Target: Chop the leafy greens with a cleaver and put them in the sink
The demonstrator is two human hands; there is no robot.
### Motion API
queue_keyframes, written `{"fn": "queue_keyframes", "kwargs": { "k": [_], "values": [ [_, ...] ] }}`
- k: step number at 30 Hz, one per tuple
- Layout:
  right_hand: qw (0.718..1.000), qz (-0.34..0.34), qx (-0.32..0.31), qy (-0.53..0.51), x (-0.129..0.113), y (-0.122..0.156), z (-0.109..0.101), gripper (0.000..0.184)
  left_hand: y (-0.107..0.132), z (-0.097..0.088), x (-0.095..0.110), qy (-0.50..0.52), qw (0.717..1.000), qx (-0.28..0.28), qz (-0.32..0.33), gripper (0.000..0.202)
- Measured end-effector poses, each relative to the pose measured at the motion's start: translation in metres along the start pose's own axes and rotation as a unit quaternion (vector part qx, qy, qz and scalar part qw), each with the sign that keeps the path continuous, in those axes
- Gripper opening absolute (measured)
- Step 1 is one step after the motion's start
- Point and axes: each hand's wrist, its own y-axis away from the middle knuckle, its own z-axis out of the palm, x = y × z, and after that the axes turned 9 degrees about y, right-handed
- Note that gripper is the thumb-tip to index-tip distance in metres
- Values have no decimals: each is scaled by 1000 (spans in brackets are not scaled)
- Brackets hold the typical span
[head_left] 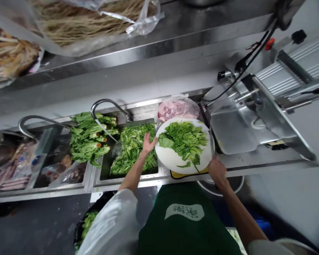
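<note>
A round white cutting board (pixel 166 159) carries a heap of cut leafy greens (pixel 187 140). At its left edge is my left hand (pixel 149 143), open with thumb and fingers apart, between the board and the sink. My right hand (pixel 217 170) is closed at the board's lower right edge. A thin edge runs up along the board from there, but what the fingers grip is hidden. More cut greens (pixel 134 148) fill the sink basin (pixel 103 171) to the left, where water runs from a curved faucet (pixel 106 101).
Whole leafy greens (pixel 89 138) lie left of the basin. Bagged raw meat (pixel 178 108) sits behind the board. A metal slicing machine (pixel 234 129) stands at right. Another sink (pixel 61 166) holds bagged food. A metal shelf (pixel 149 49) with bagged dried food overhangs the back.
</note>
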Motion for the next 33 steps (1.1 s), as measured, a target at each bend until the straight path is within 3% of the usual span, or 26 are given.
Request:
{"fn": "queue_keyframes", "kwargs": {
  "k": [3, 6, 9, 13, 16, 20, 25, 29, 33],
  "values": [
    [999, -34, -17, -4, -29, 1, 1, 48, -16, 52, 67, 41, 998, -12, 39, 68],
    [998, -56, -36, -17, -36, -1, 3, 43, -25, 83, 115, 60, 990, -61, 115, 72],
    [996, -52, -25, -75, -10, -9, 7, 35, -26, 88, 145, 45, 976, -124, 174, 82],
    [990, -9, -14, -141, 34, -6, 17, 32, -12, 83, 172, -42, 971, -175, 160, 97],
    [989, 8, -40, -141, 34, 10, 22, 33, 7, 88, 187, -113, 964, -177, 163, 100],
    [987, -6, -48, -154, -9, 25, 20, 41, 22, 97, 195, -149, 960, -166, 171, 98],
    [986, -27, -64, -152, -69, 14, 14, 45, 16, 96, 189, -182, 950, -168, 188, 94],
    [989, -39, -64, -125, -109, 1, 15, 52, 6, 91, 171, -177, 940, -180, 231, 88],
    [989, -87, -67, -94, -151, 3, 22, 61, -1, 77, 137, -121, 937, -187, 268, 79]
  ]
}}
